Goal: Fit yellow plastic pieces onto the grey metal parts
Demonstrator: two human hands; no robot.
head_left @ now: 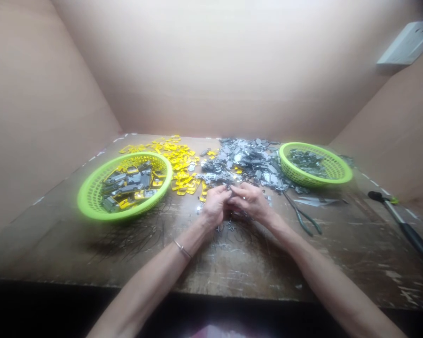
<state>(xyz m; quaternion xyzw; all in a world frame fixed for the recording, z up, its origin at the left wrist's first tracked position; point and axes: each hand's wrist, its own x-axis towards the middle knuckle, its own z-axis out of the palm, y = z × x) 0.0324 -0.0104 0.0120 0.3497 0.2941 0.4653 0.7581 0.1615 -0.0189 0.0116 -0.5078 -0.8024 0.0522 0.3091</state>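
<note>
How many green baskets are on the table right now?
2. The left basket, holding grey and yellow parts, sits beside the yellow pieces. The right basket sits beside the grey pile. None looks hidden.

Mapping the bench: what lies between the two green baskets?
Head view: a pile of yellow pieces beside the left basket, then grey pieces toward the right basket.

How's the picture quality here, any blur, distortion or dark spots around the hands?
Head view: wide-angle distortion bows the table and walls; the left hand and right hand are soft, so anything between them is unreadable; light is dim, near edge black.
</note>
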